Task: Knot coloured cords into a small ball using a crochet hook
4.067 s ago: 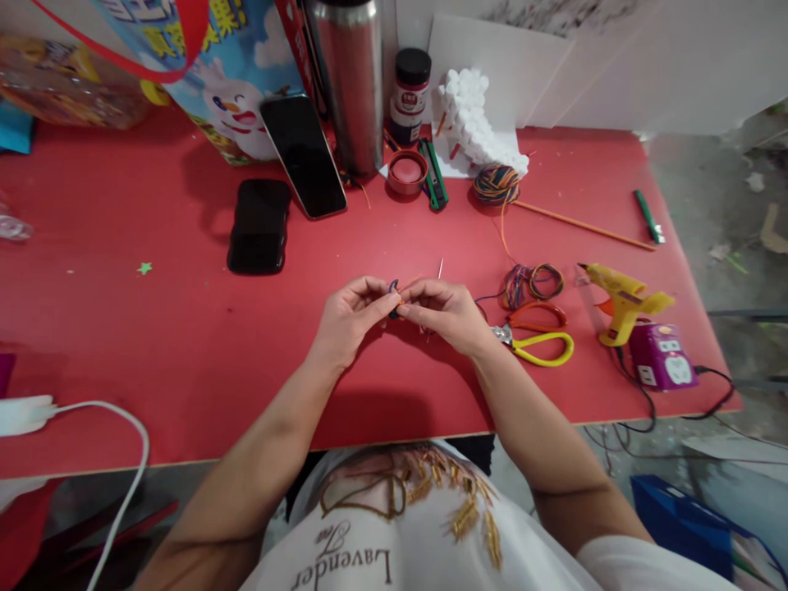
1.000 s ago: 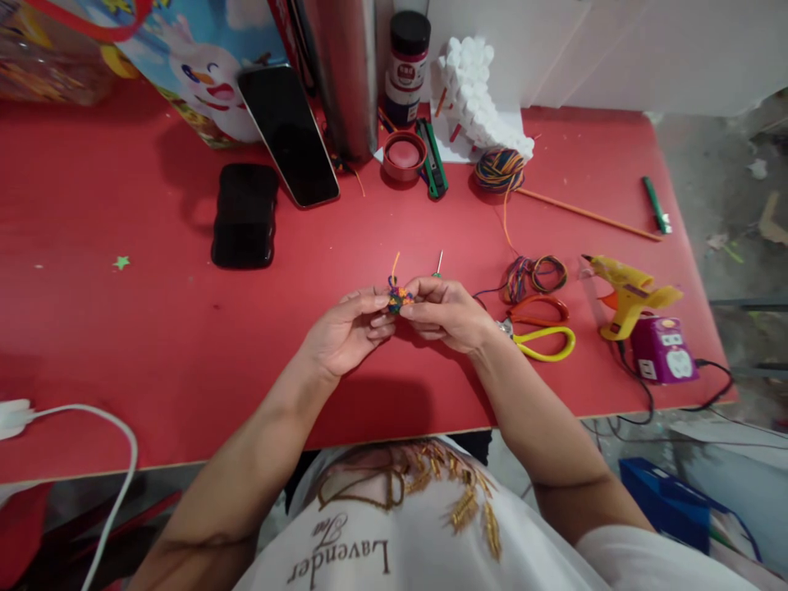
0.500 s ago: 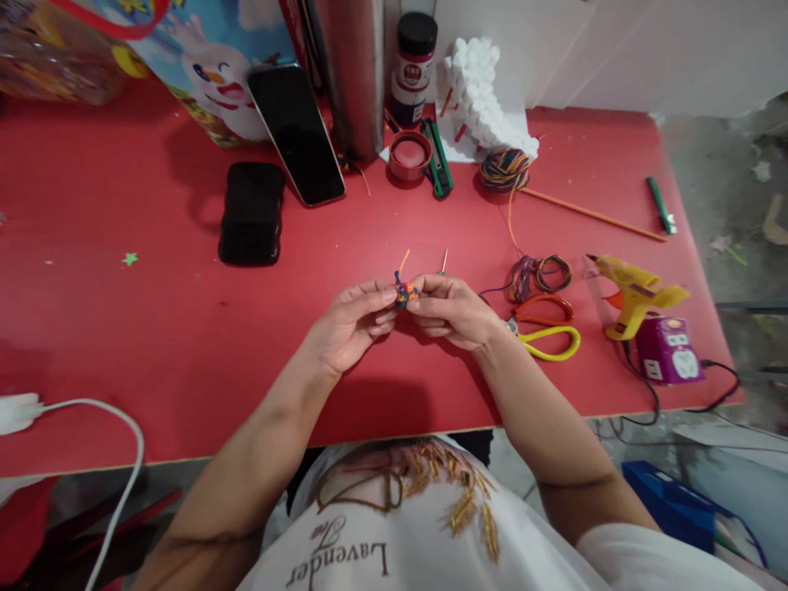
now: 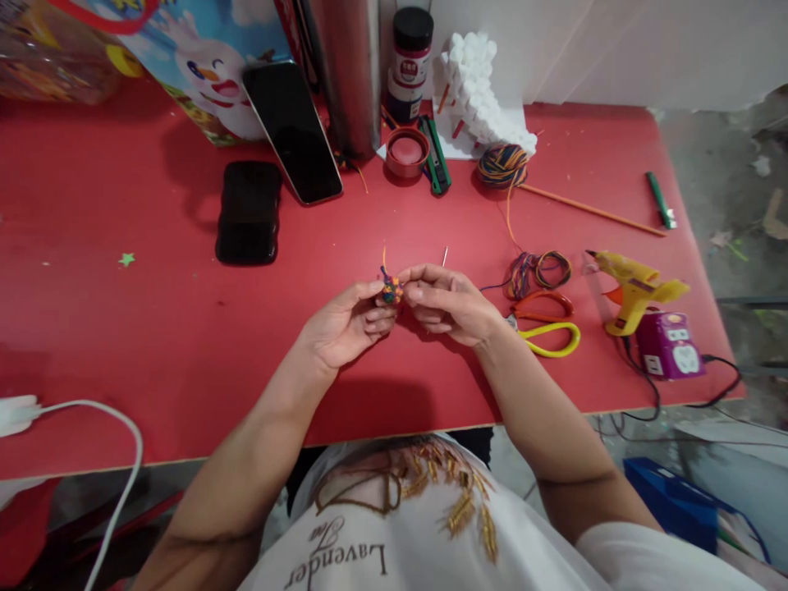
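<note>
Between the thumb and fingers of my left hand (image 4: 354, 322) is a small knotted piece of multicoloured yarn (image 4: 392, 289), orange, blue and purple. A short orange tail sticks up from it. My right hand (image 4: 449, 304) is just to its right, with thumb and forefinger pinched close to the piece; what lies between those fingertips is too small to make out. Behind the right hand a thin metal shaft (image 4: 445, 256) shows, its lower end hidden. A strand leads from near that hand to a loose yarn bundle (image 4: 522, 277) on the right.
On the red table (image 4: 153, 345) lie scissors (image 4: 557, 339), a yarn ball (image 4: 503, 166), an orange stick (image 4: 597, 210), a yellow glue gun (image 4: 637, 287) and a purple box (image 4: 670, 345). Farther back are a phone (image 4: 292, 131), a black case (image 4: 248, 213) and a green cutter (image 4: 436, 156).
The yarn piece has moved slightly left with my left hand. My right fingertips, earlier gripping its right side, have come away a little from it.
</note>
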{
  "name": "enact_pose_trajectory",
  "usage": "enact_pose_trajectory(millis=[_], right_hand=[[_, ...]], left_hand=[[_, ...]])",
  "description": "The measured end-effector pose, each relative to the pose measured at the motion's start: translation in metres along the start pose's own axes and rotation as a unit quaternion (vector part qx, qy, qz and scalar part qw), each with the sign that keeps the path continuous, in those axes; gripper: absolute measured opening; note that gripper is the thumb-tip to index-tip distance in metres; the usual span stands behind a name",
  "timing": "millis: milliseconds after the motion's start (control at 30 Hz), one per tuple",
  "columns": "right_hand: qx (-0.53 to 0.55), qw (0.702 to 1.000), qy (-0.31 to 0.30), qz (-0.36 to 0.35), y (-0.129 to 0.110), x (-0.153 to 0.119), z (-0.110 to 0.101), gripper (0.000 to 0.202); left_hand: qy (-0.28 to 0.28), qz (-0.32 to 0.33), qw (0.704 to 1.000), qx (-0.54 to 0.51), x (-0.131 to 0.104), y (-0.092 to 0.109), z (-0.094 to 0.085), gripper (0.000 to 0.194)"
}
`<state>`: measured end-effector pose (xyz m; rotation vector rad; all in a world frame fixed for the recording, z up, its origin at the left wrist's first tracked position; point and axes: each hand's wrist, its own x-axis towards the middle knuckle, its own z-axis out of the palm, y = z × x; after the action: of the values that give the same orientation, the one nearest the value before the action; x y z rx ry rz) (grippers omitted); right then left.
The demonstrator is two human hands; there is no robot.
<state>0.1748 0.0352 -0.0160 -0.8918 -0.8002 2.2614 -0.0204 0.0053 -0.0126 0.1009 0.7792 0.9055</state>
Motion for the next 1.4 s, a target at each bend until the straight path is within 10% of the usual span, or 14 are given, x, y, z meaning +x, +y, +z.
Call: enact_pose_trajectory(millis=[833, 1400], right_hand=[[-0.088, 0.981, 0.003, -0.171, 0.009, 0.008, -0.003, 0.04], [-0.023, 0.96, 0.089, -0.266, -0.006, 0.008, -0.006, 0.027]], left_hand=[[-0.024, 0.217, 0.954, 0.204, 0.002, -0.007, -0.002, 0.027], [-0.015, 0.186, 0.948, 0.258, 0.002, -0.006, -0.002, 0.027]])
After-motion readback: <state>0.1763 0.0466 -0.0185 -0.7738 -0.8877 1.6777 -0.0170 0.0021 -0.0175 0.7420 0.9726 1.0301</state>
